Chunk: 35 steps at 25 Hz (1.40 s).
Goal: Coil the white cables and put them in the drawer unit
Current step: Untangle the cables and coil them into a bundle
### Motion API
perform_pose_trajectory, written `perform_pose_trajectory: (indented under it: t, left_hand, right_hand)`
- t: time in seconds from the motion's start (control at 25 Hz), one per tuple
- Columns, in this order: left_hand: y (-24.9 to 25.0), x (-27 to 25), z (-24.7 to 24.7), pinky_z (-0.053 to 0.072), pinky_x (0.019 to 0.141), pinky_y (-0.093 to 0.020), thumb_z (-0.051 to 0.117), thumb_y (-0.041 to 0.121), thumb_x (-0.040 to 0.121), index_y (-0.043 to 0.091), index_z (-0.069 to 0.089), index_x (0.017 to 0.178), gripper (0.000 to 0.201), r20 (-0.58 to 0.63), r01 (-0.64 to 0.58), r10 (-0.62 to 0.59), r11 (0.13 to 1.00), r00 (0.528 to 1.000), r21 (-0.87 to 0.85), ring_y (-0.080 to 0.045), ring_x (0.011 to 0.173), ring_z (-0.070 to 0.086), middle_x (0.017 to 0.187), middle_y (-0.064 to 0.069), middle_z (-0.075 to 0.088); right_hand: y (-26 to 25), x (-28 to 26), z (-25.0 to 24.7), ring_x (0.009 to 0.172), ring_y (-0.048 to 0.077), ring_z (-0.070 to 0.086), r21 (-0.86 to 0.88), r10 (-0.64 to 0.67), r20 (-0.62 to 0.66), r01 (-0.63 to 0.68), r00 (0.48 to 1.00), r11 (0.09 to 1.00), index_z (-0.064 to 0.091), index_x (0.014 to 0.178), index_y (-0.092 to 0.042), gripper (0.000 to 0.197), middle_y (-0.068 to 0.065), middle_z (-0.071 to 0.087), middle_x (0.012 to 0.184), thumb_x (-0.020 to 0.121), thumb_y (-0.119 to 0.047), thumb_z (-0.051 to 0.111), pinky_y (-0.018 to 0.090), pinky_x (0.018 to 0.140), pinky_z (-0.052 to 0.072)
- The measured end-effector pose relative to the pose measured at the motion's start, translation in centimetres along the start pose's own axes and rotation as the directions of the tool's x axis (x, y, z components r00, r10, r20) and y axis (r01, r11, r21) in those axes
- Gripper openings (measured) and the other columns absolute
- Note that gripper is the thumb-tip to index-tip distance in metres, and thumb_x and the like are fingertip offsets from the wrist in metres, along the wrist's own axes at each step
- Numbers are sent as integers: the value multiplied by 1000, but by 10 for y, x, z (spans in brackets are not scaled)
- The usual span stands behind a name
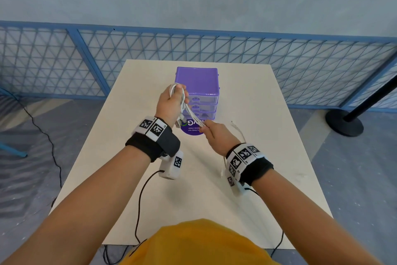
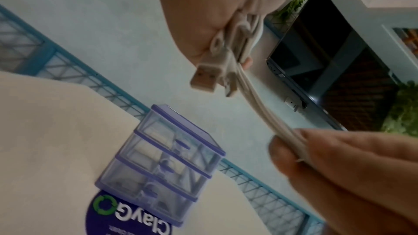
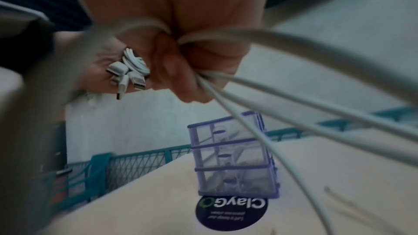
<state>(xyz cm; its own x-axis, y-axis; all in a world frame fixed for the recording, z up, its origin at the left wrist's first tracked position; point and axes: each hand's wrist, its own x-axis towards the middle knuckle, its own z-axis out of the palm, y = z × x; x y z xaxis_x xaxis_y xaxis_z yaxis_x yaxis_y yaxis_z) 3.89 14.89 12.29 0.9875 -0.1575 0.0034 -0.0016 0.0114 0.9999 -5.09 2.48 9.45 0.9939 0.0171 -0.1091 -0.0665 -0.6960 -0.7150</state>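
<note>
A bundle of white cables (image 1: 186, 107) runs between both hands above the table, in front of the purple drawer unit (image 1: 198, 91). My left hand (image 1: 171, 101) grips looped cable, with USB plugs (image 2: 204, 75) sticking out below its fist. My right hand (image 1: 211, 133) pinches the strands lower down, and loose cable ends (image 1: 237, 128) trail from it over the table. The right wrist view shows strands (image 3: 260, 106) fanning out of the right hand. The drawer unit (image 2: 162, 163) has three clear drawers, all pushed in; white cable is inside it (image 3: 233, 155).
A round purple sticker (image 1: 192, 129) lies on the white table (image 1: 150, 189) in front of the drawer unit. A blue mesh fence (image 1: 279, 67) runs behind the table. A black post base (image 1: 343, 123) stands on the floor at right.
</note>
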Motion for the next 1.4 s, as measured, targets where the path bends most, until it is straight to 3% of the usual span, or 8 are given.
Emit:
perform_pose_trajectory:
  t: [0.2,0.36,0.48,0.6,0.68,0.76,0.92,1.4]
  left_hand:
    - [-1,2,-6,38,56,-21,46,42,91,10,53,85,33,96,-130,91,819,991,559,-7,59,48,67,3,51]
    - [2,-5,-1,36,55,-23,24,50,94,8,52,67,57,362,-174,-113,721,925,670,-11,57,48,62,-1,51]
    - [-4,-15,5,30,44,-18,6,61,89,15,49,63,68,449,48,-363,818,816,573,-14,50,43,59,-3,49]
    - [-14,-21,5,25,38,-13,24,82,70,16,55,77,74,554,310,-471,879,687,363,-9,44,43,62,-2,52]
    - [-13,-25,6,24,36,-12,64,67,55,18,53,79,55,642,368,-447,892,623,264,-5,42,42,65,-2,52]
    - [-9,-28,8,23,36,-12,60,21,61,18,49,77,20,686,385,-428,894,589,227,-4,41,41,68,-5,47]
    - [-1,-27,9,23,36,-12,34,-1,51,9,51,79,34,659,443,-404,889,634,118,-7,40,42,68,-9,48]
    - [-1,-21,20,39,50,-25,44,6,46,-10,58,99,58,393,249,-298,953,870,171,-26,62,48,75,-17,51]
  right_hand:
    - [-5,-6,-10,89,38,59,-391,-123,6,115,992,913,50,107,-6,27,17,65,102,95,-25,33,40,74,45]
    - [-16,-3,-15,85,37,61,-365,-208,-147,142,967,920,50,108,-7,27,16,67,101,94,-26,37,41,72,49]
    - [-23,2,-20,83,35,63,-313,-179,-215,105,960,944,43,112,-8,30,16,69,96,93,-31,39,41,71,50]
    - [-23,6,-24,79,34,63,-267,-159,-223,96,962,959,43,105,-10,27,15,69,88,92,-32,40,41,69,51]
    - [-23,6,-26,76,34,61,-195,-137,-218,95,966,976,45,99,-10,23,16,68,84,90,-31,43,41,68,50]
    - [-23,7,-28,73,34,60,-130,-140,-229,112,963,985,47,95,-9,20,16,67,80,89,-29,46,39,66,50]
    - [-9,9,-29,66,29,53,10,-64,-306,71,950,997,47,89,-7,21,15,59,72,95,-24,36,36,64,44]
    - [-7,8,-12,51,12,42,316,145,-246,-62,958,947,47,49,-22,53,-2,49,54,97,-28,25,27,59,35]
